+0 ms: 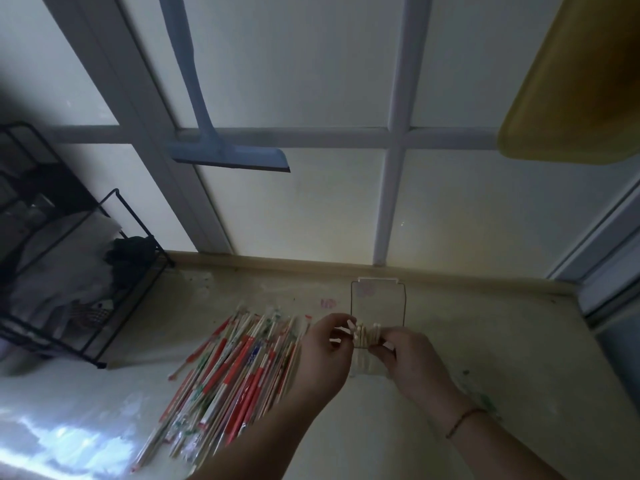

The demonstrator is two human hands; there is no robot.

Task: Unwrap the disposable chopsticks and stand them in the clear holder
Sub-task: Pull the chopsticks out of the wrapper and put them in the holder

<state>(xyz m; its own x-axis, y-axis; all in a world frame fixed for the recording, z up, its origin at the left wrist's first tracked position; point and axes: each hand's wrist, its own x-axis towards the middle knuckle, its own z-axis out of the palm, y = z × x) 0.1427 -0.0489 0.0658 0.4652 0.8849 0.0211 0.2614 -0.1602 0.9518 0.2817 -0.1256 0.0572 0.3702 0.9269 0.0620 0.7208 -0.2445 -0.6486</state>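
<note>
A pile of wrapped chopsticks is lying on the counter, left of the hands. The left hand and right hand are both pinching bare chopsticks standing in the clear holder, fingers curled around their tops.

1. A home kitchen corner, by the look of it — a worn beige countertop stained with paint-like marks runs under a frosted window with white bars.
2. A black wire dish rack stands at the left.
3. A blue plastic squeegee and a yellow plastic tray hang above — household gear.
</note>
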